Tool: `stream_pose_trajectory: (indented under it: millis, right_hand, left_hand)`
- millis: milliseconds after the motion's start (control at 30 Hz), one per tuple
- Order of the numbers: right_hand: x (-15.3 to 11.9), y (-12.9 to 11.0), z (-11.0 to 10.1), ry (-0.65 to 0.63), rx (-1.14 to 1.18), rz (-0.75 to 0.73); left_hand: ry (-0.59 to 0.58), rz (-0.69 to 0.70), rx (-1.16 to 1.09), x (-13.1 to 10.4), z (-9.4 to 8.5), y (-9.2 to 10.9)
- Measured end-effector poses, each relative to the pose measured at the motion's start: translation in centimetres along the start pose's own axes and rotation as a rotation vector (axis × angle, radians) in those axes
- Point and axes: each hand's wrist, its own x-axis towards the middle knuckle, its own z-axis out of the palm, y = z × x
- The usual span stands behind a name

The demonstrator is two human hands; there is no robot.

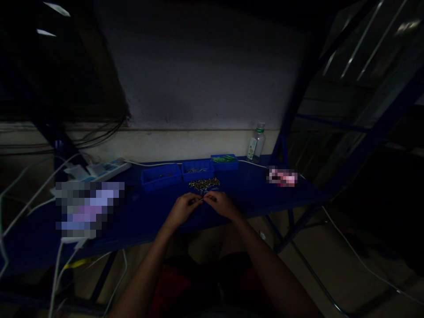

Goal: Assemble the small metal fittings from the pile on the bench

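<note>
Over the front part of the blue table [152, 221], my left hand [183, 208] and my right hand [221, 204] meet fingertip to fingertip. Both are closed in a pinch around something small and thin, too dark to name. Just beyond the fingers lies a heap of small brass-coloured metal parts [203, 183]. A few thin silvery pins [212, 190] are scattered at its near edge, close to my right fingertips. Behind the heap stands a blue bin [198, 176] with thin silvery pieces in it.
Left of it is another blue bin [162, 181] with a few small pieces; to the right, a blue bin [225, 165] holds green items. A clear bottle [256, 143] stands by the wall. A power strip [112, 169] with white cables sits at left, near a blurred-out object [89, 210].
</note>
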Motion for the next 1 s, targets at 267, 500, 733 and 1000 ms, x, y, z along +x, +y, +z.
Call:
stream_pose_trajectory:
  millis: [267,500,733,1000]
  right_hand:
    - [0.12,0.31,0.05,-0.001,-0.026,-0.021]
    - [0.16,0.46,0.37,-0.062,-0.217,-0.104]
    - [0.09,0.22,0.08,0.005,-0.061,-0.052]
    - [-0.05,-0.26,-0.12,-0.017,0.066,-0.087]
  left_hand:
    - [0.055,0.008,0.006,-0.13,-0.23,0.37]
    - [0.007,0.036,-0.036,-0.21,-0.2,0.49]
    - [0.055,0.023,-0.022,-0.06,-0.12,-0.03]
    - [-0.086,0.08,0.155,0.11,0.05,-0.12]
